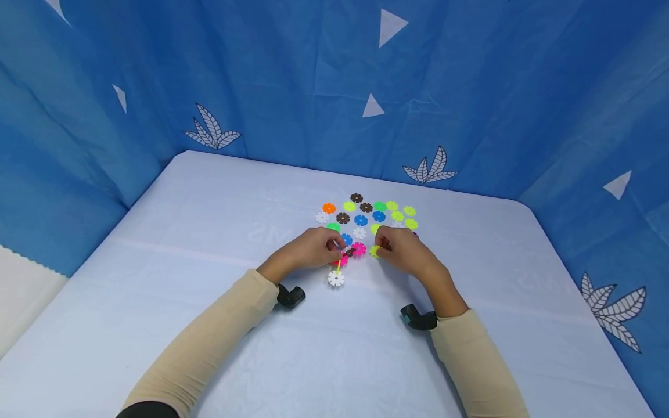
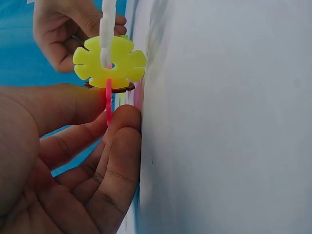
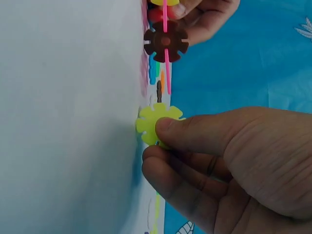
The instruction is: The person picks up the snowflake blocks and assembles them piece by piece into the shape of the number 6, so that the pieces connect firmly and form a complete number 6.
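My left hand (image 1: 316,248) pinches a pink notched disc (image 2: 108,102) between thumb and fingers. That disc belongs to a chain of interlocked flower-shaped discs: a white disc (image 1: 336,278) at the near end, a yellow disc (image 2: 129,58), the gripped pink one, a brown disc (image 3: 165,41) and another pink disc (image 1: 358,249) at the far end. To the right, my right hand (image 1: 402,248) holds a loose yellow disc (image 3: 151,122) between thumb and fingers, upright near the tabletop. A gap separates it from the chain.
Beyond the hands, several loose discs lie flat on the white table (image 1: 334,354), among them an orange disc (image 1: 328,208), a blue disc (image 1: 360,220) and a brown disc (image 1: 356,198). A blue patterned curtain (image 1: 292,75) hangs behind the table.
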`<state>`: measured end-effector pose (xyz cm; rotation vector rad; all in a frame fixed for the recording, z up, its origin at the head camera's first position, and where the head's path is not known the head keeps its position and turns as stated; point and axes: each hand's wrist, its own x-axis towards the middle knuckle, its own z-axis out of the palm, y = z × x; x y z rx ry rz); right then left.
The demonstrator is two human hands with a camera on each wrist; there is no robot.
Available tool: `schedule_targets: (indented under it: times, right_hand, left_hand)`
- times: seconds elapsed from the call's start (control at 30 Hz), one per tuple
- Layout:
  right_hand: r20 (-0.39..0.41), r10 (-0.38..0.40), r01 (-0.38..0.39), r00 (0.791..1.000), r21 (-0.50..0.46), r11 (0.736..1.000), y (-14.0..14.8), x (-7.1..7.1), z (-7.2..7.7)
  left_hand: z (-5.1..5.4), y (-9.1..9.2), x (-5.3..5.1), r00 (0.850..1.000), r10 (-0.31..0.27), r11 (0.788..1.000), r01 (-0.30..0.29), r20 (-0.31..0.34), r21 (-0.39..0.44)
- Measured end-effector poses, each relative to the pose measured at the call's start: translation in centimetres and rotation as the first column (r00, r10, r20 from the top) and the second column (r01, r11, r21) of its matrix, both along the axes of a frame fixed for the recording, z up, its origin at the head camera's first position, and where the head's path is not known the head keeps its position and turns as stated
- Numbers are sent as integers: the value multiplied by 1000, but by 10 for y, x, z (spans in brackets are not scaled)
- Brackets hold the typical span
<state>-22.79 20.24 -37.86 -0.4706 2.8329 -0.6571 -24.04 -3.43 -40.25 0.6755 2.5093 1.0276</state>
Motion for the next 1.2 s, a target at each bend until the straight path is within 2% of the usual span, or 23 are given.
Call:
schedule_targets:
  times: [0.17,0.5,0.67,1.0,1.2]
  right_hand:
    - [-20,45,-46,999,-26,999,-6,-1,-3]
    - [-69,92,-95,993,-44,994,-9,0,-5]
    - [-60,98,-100,993,-36,994,-11,-1,-5]
    - [-82,101,-104,991,-31,994,-13,0,-5]
    - [-98,93,-98,991,-49,994,-13,0,-7]
  left_hand:
    - [1,0,-1,1000,-8,1000,8,0,0]
    - [2,1,0,998,-68,997,68,6,27]
    - [0,0,-2,996,-86,996,87,-17,13]
    - [-3,1,-1,995,-103,993,103,0,49]
    - [-3,4,0,996,-92,994,91,17,64]
